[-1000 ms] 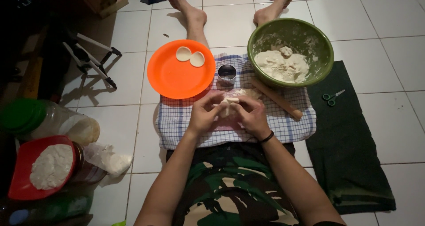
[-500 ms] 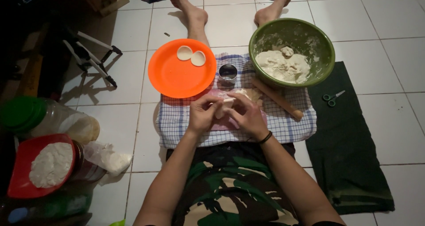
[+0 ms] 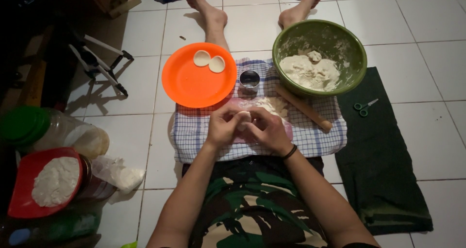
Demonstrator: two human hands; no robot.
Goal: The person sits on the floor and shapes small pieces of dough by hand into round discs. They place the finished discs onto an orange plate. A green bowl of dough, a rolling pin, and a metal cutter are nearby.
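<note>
Left hand (image 3: 222, 126) and right hand (image 3: 269, 130): jointly pinching one small dough piece (image 3: 243, 116) over checked cloth (image 3: 194, 136). Green bowl (image 3: 357, 58): dough mass (image 3: 310, 71). Orange plate (image 3: 187, 88): two dough discs (image 3: 209, 60).

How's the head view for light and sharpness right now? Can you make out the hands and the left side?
Head view: middle is evenly lit and sharp, both hands closed on a dough piece; the left edge falls into deep shadow, dimming the red bowl and green-lidded jar; straight tile lines bow slightly near the edges.
</note>
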